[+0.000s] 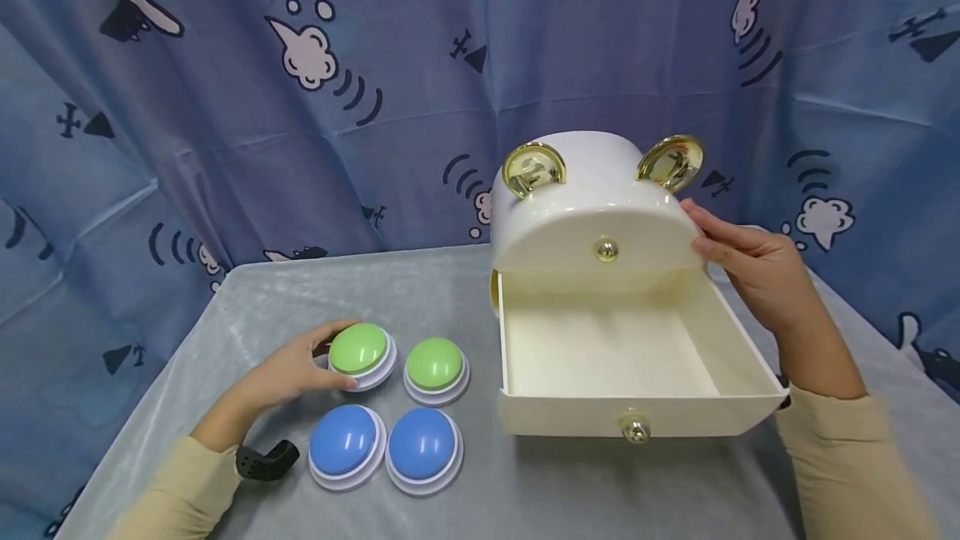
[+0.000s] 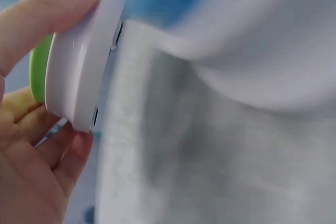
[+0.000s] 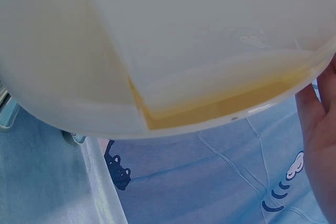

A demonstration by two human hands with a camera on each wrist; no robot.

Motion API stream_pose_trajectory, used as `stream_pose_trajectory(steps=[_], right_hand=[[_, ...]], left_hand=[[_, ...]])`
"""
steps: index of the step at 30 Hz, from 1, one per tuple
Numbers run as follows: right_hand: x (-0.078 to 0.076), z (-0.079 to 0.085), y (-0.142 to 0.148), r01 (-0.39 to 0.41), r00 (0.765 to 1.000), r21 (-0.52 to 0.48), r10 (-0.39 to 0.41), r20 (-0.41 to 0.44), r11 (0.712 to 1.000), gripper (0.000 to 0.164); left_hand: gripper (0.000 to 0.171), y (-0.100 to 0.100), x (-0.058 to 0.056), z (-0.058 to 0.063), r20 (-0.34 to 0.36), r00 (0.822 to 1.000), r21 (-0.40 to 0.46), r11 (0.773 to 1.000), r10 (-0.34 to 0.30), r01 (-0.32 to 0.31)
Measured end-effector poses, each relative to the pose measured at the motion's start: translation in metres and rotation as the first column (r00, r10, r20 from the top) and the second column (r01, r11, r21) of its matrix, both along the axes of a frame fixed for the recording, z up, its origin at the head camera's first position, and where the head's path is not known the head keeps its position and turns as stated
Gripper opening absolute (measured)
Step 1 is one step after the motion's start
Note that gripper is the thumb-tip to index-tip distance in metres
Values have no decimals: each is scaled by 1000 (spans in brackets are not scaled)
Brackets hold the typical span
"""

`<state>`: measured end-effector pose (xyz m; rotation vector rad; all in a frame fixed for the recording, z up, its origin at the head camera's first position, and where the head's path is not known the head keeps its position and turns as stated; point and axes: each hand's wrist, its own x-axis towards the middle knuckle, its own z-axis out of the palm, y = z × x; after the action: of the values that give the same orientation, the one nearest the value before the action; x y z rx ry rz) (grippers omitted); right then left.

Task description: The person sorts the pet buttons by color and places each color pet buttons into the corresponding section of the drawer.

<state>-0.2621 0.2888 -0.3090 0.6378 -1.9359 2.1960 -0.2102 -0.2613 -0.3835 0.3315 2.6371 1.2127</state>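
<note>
1. Head view: the left hand (image 1: 291, 371) pinches a green button (image 1: 360, 347) by its white base, thumb and fingers apart around it, probably for a good grip.
2. The right hand (image 1: 761, 273) touches the side of the white box (image 1: 558, 232) with nearly straight fingers, maybe to keep it still.
3. The drawer (image 1: 600, 348) sticks out; a second green button (image 1: 434, 363) and two blue buttons (image 1: 422, 443) sit left of it on the table (image 1: 405, 290).

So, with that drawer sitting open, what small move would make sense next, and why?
Probably carry the green-topped button in the left hand over to the open drawer and lower it in: that hand grips it by its sides, the drawer's inside looks bare, and the right hand rests against the white box, perhaps steadying it.
</note>
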Motion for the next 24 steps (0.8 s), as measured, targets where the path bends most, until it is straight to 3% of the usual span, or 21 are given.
stream_pose_trajectory(steps=[9,16,24], right_hand=[[-1,1,-2,31,1000,25,-31,2,999,40],[0,-1,1,16,1000,24,-16,-12,1000,40],[0,0,1,20,1000,39,-20,-20,999,41]], left_hand=[[91,24,5,51,-101,995,-23,1000,15,-17],[90,61,8,88,-130,991,12,999,-34,36],[88,100,11,130,-214,974,43,996,-72,83]])
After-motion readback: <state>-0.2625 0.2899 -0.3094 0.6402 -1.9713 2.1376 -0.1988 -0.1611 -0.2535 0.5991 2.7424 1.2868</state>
